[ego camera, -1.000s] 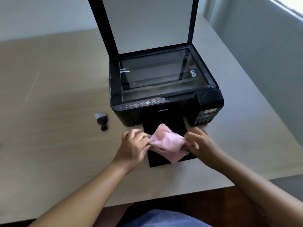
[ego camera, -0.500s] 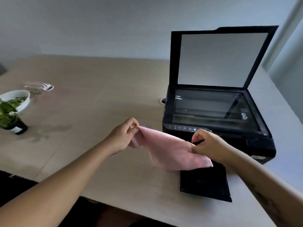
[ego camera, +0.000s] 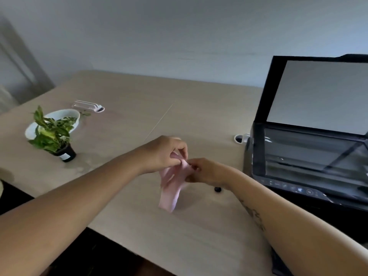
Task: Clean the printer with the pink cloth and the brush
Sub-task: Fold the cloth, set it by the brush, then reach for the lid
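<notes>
The pink cloth hangs folded over the table, pinched at its top by both hands. My left hand grips the upper fold from the left and my right hand holds it from the right; the two hands touch. The black printer stands at the right with its scanner lid raised and the glass bare. Only the dark tip of the brush shows below my right wrist; the rest is hidden by my arm.
A small potted plant and a white bowl sit at the far left of the wooden table, with a white holder behind them. A white ring lies by the printer's left rear corner.
The view has swung left, away from the printer. The cloth, spread wide between my hands half a second ago, is now gathered, with both hands brought together at its top.
</notes>
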Demonstrator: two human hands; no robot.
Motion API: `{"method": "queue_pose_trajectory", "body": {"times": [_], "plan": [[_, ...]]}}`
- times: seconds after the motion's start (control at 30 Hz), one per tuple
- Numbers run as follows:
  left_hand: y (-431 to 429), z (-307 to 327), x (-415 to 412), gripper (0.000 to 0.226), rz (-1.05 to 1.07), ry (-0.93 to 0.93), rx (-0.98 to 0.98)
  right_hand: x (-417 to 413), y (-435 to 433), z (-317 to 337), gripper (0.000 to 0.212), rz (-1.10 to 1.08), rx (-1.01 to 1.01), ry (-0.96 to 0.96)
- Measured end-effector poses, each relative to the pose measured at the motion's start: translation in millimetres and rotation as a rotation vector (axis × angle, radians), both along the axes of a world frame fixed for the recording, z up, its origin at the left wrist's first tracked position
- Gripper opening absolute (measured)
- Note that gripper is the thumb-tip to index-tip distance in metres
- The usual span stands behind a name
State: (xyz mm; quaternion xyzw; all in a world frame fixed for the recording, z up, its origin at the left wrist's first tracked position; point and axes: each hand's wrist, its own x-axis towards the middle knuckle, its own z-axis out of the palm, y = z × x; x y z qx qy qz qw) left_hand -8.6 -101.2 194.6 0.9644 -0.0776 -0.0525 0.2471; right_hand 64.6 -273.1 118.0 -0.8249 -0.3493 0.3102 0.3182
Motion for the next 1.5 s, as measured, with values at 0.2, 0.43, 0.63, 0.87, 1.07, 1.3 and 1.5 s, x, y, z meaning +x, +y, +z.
{"method": "queue_pose_trajectory", "body": {"times": [0.2, 0.43, 0.63, 0.87, 1.07, 1.3, 1.5], "plan": [[91.8, -39.2, 9.9, 0.015, 0.045, 0.212, 0.372, 26.2, 43.0, -18.4, 0.011, 0.057, -0.319, -0.357], [150.4, -30.1, 30.0, 0.016, 0.184, -0.128, 0.299, 69.5, 59.2, 5.3, 0.018, -0.256, -0.107, -0.366], [153.5, -64.8, -17.3, 0.008, 0.166, -0.318, 0.102, 47.7, 28.9, 8.6, 0.012, -0.337, -0.001, -0.443], [131.6, -194.5, -75.2, 0.011, 0.214, 0.469, 0.07, -5.2, -0.1, -109.5, 0.012, 0.11, -0.446, -0.107], [131.1, -205.4, -69.2, 0.01, 0.332, 0.528, -0.188, -1.3, -2.8, -125.5, 0.009, 0.001, -0.448, 0.048], [135.3, -251.0, -35.0, 0.05, 0.696, 0.358, 0.034, 7.5, 23.6, -155.5, 0.026, -0.664, -0.404, 0.061], [125.5, -280.0, -61.7, 0.056, 0.553, 0.207, 0.179, -11.9, 47.8, -173.4, 0.021, -0.785, -0.424, 0.201]]}}
